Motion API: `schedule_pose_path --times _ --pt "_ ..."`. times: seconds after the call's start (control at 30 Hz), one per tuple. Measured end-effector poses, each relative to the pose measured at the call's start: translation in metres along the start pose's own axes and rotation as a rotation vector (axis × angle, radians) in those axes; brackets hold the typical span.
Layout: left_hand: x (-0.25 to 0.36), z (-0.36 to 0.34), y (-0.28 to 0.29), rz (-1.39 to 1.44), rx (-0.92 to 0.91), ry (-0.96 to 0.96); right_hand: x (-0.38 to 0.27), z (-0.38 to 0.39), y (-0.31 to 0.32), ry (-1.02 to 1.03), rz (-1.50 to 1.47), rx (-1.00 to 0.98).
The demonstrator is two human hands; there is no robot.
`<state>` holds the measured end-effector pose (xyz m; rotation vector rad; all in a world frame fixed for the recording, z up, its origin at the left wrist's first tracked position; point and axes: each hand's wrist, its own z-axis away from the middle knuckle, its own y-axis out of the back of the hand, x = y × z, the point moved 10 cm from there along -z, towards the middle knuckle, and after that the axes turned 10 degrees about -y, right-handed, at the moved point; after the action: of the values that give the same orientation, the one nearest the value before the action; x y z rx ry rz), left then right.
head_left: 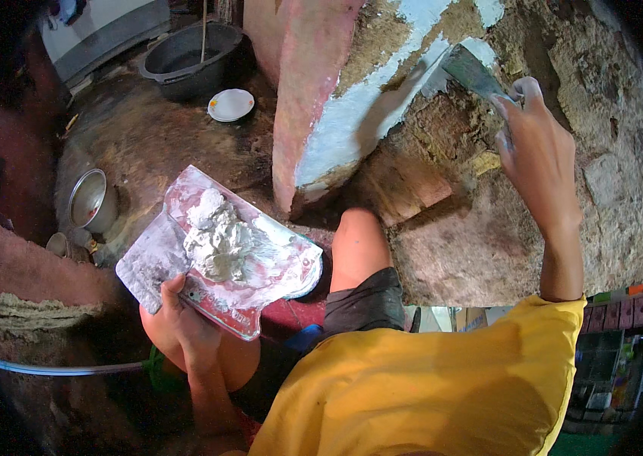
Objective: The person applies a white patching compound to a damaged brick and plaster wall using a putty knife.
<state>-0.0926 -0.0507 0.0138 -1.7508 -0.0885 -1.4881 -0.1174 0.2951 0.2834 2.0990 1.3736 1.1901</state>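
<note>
My left hand (185, 319) grips the lower edge of a red, white-smeared plastic board (280, 270) that carries a heap of white putty (215, 239); its left part is coated grey-white. My right hand (534, 159) is closed on a putty knife (470, 72), with its blade against or very close to a white-coated strip (344, 133) on the rough, crumbling wall (603, 114). Beside that strip runs a faded pink wall face (291, 137).
A dark basin (188, 72) with a stick, a white plate (230, 105) and a metal pot (90, 197) stand on the stained floor. A low pink ledge (40, 273) and a hose (71, 367) are at left. My bare knee (359, 247) is below the wall.
</note>
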Motion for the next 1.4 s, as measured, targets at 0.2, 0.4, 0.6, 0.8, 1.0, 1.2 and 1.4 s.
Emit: schedule_pose_path --times 0.2,0.4,0.6,0.8,1.0,1.2,1.4 --pt "0.006 -0.007 0.034 -0.130 0.140 -0.103 0.013 0.015 -0.010 0.030 -0.009 0.027" --pt "0.013 -0.006 0.009 -0.078 0.043 -0.013 -0.029 0.050 -0.007 0.172 -0.882 -0.163" --pt "0.005 0.003 -0.020 0.041 -0.113 0.167 -0.135 0.079 -0.095 0.236 -1.590 -0.293" --pt "0.000 0.010 -0.041 0.071 -0.123 0.261 -0.167 0.080 -0.100 0.297 -1.640 -0.189" --pt "0.008 0.004 -0.024 -0.009 0.014 0.180 -0.133 0.089 -0.124 0.298 -1.540 -0.120" --pt "0.002 0.006 -0.033 -0.001 -0.043 0.215 -0.123 0.078 -0.127 0.162 -1.669 -0.139" --pt "0.006 0.014 -0.049 0.196 -0.099 0.274 -0.165 0.074 -0.117 0.288 -1.682 -0.268"
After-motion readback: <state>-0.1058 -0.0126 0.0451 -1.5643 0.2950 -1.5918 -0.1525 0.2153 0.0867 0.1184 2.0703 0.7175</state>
